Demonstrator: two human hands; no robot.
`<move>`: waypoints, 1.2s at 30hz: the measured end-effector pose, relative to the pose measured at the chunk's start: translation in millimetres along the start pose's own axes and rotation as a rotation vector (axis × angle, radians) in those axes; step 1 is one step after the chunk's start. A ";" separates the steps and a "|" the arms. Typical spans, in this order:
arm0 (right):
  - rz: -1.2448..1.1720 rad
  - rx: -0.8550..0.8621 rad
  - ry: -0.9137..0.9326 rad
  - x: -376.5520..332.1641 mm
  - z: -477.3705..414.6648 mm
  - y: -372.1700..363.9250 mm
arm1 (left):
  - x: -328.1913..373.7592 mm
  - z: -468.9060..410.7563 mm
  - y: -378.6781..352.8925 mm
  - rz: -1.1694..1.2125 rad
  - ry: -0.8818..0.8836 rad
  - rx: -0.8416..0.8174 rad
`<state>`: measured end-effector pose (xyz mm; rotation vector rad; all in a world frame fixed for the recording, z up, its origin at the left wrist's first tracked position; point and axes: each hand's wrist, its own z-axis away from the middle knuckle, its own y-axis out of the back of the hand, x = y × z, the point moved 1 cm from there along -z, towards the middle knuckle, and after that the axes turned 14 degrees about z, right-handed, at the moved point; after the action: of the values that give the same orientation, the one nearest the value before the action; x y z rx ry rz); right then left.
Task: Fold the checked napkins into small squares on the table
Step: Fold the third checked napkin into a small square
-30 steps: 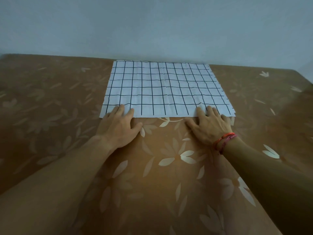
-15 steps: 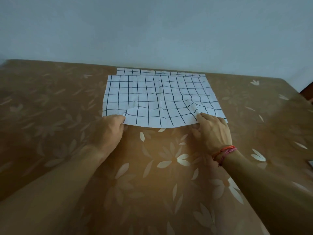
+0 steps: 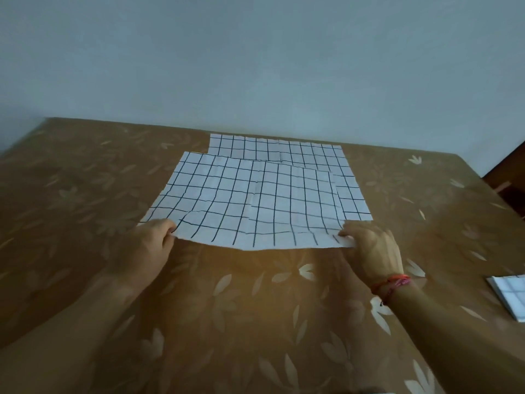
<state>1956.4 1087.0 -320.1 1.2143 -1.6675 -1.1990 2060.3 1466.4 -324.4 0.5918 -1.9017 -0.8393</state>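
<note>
L hand (image 3: 147, 245) & R hand (image 3: 372, 248) each pinch a near corner of top checked napkin (image 3: 250, 200), which spreads up-frame, long axis left-right.

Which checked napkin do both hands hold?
The front napkin: the left hand and right hand pinch its near corners. The rear napkin and the folded napkin at the right edge lie untouched.

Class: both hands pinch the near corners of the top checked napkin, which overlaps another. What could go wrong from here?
1. The top napkin lies partly over the lower napkin, so dragging it may pull that one askew.
2. Its near edge sags between the left hand and right hand, and it is wrinkled; unless flattened, the fold will likely come out crooked.
</note>
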 end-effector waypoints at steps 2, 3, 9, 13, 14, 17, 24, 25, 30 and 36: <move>-0.048 0.016 0.037 -16.8 11.6 14.1 | 3.2 13.0 8.2 -0.018 0.072 -0.060; -0.047 0.029 0.046 -27.0 17.3 23.1 | 7.9 21.1 11.3 -0.028 0.075 -0.096; -0.095 0.074 0.185 -99.1 59.3 64.6 | 62.6 73.1 20.6 -0.046 -0.034 -0.289; -0.154 0.069 0.255 -148.6 95.4 86.8 | 101.1 107.9 24.1 0.044 -0.134 -0.340; -0.170 0.060 0.268 -158.9 104.6 91.2 | 106.8 115.8 26.7 0.086 -0.145 -0.322; -0.222 0.008 0.299 -180.7 130.1 106.6 | 116.0 134.2 47.6 0.079 -0.101 -0.281; -0.019 -0.128 0.266 -161.1 180.7 122.3 | 108.6 173.7 115.6 0.280 0.010 -0.258; 0.034 -0.152 0.221 -152.1 185.7 122.7 | 103.7 179.9 124.6 0.307 0.006 -0.218; 0.053 -0.328 0.007 -119.2 207.6 134.9 | 95.4 214.7 167.5 0.442 -0.058 -0.139; -0.321 -0.450 -0.066 -119.1 241.9 166.8 | 75.0 261.6 191.7 0.423 0.039 -0.101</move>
<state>1721.9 1282.9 -235.6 1.1848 -1.1776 -1.7163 1782.7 1618.1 -220.6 0.1318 -1.8450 -0.6368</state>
